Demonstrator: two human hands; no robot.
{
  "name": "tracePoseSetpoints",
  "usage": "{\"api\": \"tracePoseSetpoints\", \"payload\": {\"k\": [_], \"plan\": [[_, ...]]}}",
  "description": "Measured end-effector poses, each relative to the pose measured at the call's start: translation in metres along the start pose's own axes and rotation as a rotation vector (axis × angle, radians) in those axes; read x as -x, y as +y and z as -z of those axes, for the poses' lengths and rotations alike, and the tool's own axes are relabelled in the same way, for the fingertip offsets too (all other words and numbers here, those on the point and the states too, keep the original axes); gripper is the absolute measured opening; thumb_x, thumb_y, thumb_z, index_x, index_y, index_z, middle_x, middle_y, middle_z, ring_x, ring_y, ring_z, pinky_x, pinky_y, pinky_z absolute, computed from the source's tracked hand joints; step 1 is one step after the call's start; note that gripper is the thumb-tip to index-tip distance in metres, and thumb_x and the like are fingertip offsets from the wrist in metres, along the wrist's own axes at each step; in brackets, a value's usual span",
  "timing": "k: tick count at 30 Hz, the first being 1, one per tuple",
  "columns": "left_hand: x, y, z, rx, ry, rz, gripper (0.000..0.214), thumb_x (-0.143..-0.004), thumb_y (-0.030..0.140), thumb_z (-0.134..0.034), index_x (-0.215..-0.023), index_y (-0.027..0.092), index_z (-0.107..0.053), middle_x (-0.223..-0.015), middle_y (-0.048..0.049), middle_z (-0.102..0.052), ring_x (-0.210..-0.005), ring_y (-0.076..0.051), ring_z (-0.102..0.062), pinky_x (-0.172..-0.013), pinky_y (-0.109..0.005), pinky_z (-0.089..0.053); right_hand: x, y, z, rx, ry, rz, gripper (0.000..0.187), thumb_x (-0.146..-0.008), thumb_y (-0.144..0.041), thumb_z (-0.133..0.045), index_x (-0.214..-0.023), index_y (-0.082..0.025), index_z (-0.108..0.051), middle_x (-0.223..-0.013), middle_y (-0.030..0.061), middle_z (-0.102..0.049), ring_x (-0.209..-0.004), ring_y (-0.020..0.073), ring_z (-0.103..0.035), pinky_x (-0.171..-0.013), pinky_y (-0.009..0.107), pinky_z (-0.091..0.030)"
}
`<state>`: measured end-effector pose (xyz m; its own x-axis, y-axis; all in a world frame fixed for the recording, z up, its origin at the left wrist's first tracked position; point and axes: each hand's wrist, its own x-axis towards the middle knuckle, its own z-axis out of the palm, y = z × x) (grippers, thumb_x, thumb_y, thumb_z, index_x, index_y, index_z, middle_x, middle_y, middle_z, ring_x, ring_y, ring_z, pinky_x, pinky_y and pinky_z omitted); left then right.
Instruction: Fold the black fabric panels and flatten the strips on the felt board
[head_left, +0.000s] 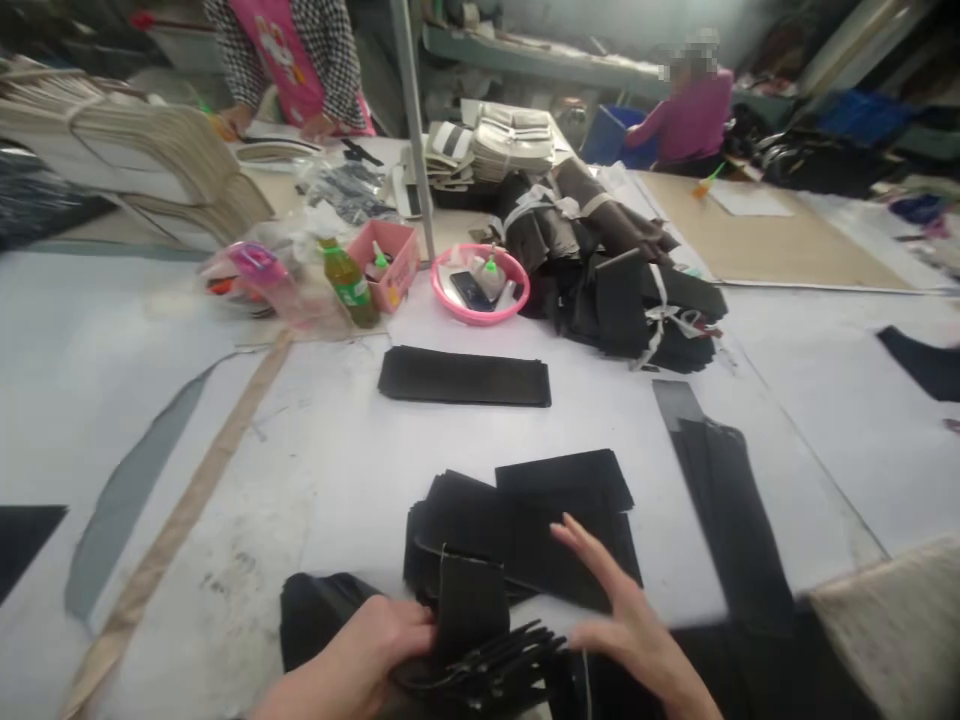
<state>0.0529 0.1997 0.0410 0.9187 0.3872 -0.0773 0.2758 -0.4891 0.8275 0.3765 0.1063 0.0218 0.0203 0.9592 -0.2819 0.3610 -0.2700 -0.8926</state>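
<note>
At the near edge of the white table, my left hand (364,650) is closed on a bundle of black cut pieces (472,605), whose material I cannot tell for sure. Several layered edges of the bundle fan out to the right, and a thin thread shows at its top. My right hand (634,625) is open beside those edges, thumb and fingers apart. Just beyond both hands lies a loose pile of flat black pieces (480,515), partly behind the right fingers. Another black piece (319,610) lies folded left of the bundle.
A neat black stack (465,378) lies farther back. Long black strips (727,500) lie at right. Behind are a pink basket (480,318) with a phone, a bottle (349,282), a pink box (397,265) and tied black bundles (622,300). A metal pole (414,120) rises there. Two people work beyond.
</note>
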Motion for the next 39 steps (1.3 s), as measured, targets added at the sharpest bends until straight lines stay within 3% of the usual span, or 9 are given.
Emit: {"api": "tracePoseSetpoints", "payload": {"k": [2,5,13,17,21,26,30,34,39], "plan": [[-0.001,0.004,0.003,0.039,-0.052,0.056,0.038,-0.069,-0.002,-0.047,-0.092,0.026,-0.060,-0.096,0.0015,-0.069,-0.087,-0.015,-0.065,-0.072,-0.021,-0.044,-0.008,-0.033,-0.018,-0.062,-0.266,0.085,0.118,-0.054,-0.044,-0.089,-0.151,-0.029,-0.024,-0.153,0.0103,-0.033,-0.142,0.0289,-0.028,-0.119,0.046,-0.019],[0.002,0.003,0.001,0.019,-0.059,0.117,0.034,-0.065,-0.003,-0.048,-0.084,0.023,-0.059,-0.090,0.0011,-0.069,-0.084,-0.015,-0.065,-0.068,-0.023,-0.041,-0.019,-0.057,-0.040,-0.019,-0.426,0.102,0.127,-0.044,-0.045,-0.093,-0.151,-0.026,-0.026,-0.145,0.0130,-0.043,-0.135,0.0311,-0.039,-0.116,0.045,-0.026],[0.008,-0.006,0.002,-0.082,-0.024,0.123,0.035,-0.062,-0.002,-0.047,-0.083,0.023,-0.059,-0.087,-0.0002,-0.069,-0.083,-0.018,-0.065,-0.066,-0.025,-0.041,-0.051,-0.043,-0.037,0.017,-0.416,0.174,0.128,-0.048,-0.064,-0.083,-0.152,-0.023,-0.022,-0.158,0.0159,-0.018,-0.146,0.0328,-0.015,-0.119,0.049,-0.011],[0.010,-0.009,0.004,-0.095,-0.027,0.115,0.028,-0.063,-0.001,-0.050,-0.079,0.021,-0.060,-0.083,-0.0021,-0.068,-0.080,-0.019,-0.064,-0.064,-0.026,-0.042,-0.083,-0.039,-0.045,-0.320,-0.632,0.132,0.124,-0.048,-0.077,-0.074,-0.150,-0.020,-0.030,-0.151,0.0182,-0.035,-0.141,0.0336,-0.029,-0.117,0.048,-0.017],[0.011,-0.014,0.008,-0.011,0.037,0.179,0.046,-0.067,-0.001,-0.050,-0.102,0.024,-0.067,-0.096,-0.0016,-0.071,-0.088,-0.019,-0.066,-0.073,-0.026,-0.045,-0.088,-0.047,-0.046,-0.419,-0.692,-0.014,0.104,-0.052,-0.077,-0.072,-0.137,-0.019,-0.052,-0.130,0.0158,-0.059,-0.125,0.0354,-0.050,-0.110,0.048,-0.032],[0.003,-0.027,0.018,0.113,0.125,0.272,0.045,-0.077,0.004,-0.056,-0.115,0.027,-0.066,-0.110,-0.0008,-0.072,-0.097,-0.019,-0.067,-0.083,-0.025,-0.047,-0.063,-0.051,-0.032,-0.218,-0.584,0.046,0.101,-0.049,-0.073,-0.077,-0.133,-0.022,-0.056,-0.131,0.0137,-0.058,-0.122,0.0358,-0.053,-0.107,0.046,-0.039],[-0.012,-0.037,0.023,0.104,0.139,0.326,0.031,-0.087,0.016,-0.057,-0.115,0.027,-0.067,-0.110,-0.0017,-0.072,-0.100,-0.020,-0.066,-0.088,-0.027,-0.047,-0.055,-0.051,-0.046,0.094,-0.365,0.086,0.084,-0.054,-0.045,-0.089,-0.129,-0.027,-0.058,-0.126,0.0075,-0.063,-0.114,0.0300,-0.059,-0.100,0.037,-0.046],[-0.026,-0.041,0.021,0.064,0.143,0.380,0.026,-0.088,0.020,-0.058,-0.111,0.026,-0.069,-0.104,-0.0019,-0.073,-0.095,-0.020,-0.067,-0.084,-0.027,-0.047,-0.062,-0.048,-0.074,0.168,-0.163,0.151,0.041,-0.072,-0.010,-0.068,-0.109,-0.026,-0.067,-0.106,0.0007,-0.071,-0.096,0.0201,-0.066,-0.084,0.027,-0.051],[-0.011,-0.056,0.026,0.078,0.070,0.371,0.021,-0.085,0.027,-0.061,-0.103,0.026,-0.071,-0.095,-0.0021,-0.075,-0.084,-0.019,-0.068,-0.071,-0.023,-0.045,-0.063,-0.041,-0.074,0.092,-0.190,0.254,0.032,-0.078,-0.004,-0.054,-0.096,-0.026,-0.069,-0.090,-0.0011,-0.072,-0.082,0.0161,-0.068,-0.072,0.021,-0.051]]}}
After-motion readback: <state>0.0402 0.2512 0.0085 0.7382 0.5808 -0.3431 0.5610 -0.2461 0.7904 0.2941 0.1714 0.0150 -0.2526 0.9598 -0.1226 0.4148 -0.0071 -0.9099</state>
